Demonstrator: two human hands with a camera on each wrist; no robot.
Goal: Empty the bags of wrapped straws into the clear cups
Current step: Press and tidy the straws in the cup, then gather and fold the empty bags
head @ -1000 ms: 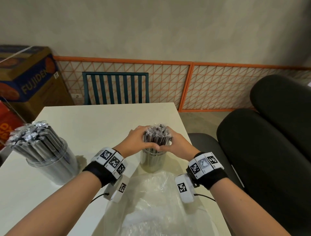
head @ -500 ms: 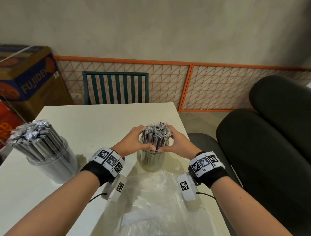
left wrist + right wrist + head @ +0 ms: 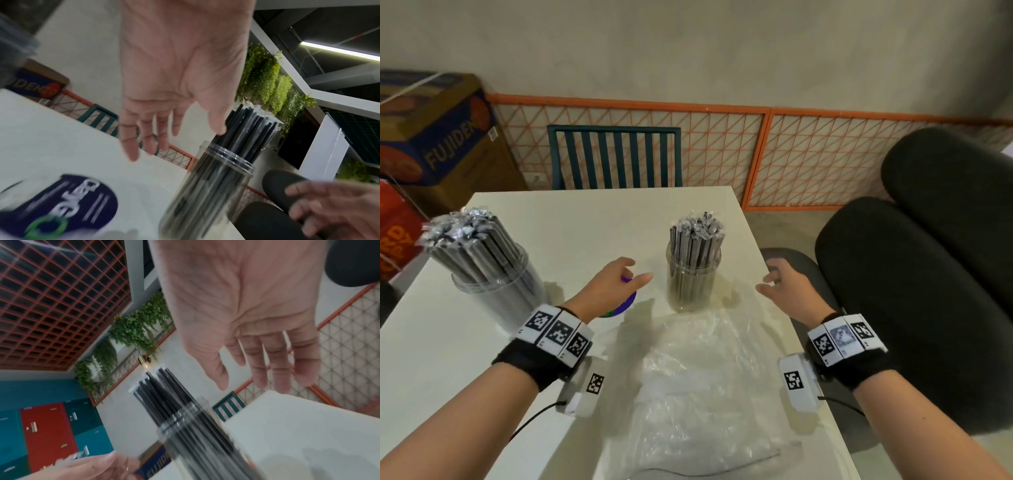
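Note:
A clear cup packed with wrapped black straws stands upright mid-table. My left hand hovers just left of it, my right hand to its right; both are open, fingers relaxed, holding nothing. The wrist views show each palm empty, with the left hand beside the cup and the right hand above the straws. A second, larger clear cup full of wrapped straws stands at the table's left. A crumpled empty plastic bag lies in front of me.
A round purple sticker lies on the white table under my left hand. A green chair stands at the far edge, black seat cushions to the right, cardboard boxes at left.
Both hands let go of the straw bundle in the middle cup and drew back toward me and apart, left and right. The cup stays upright.

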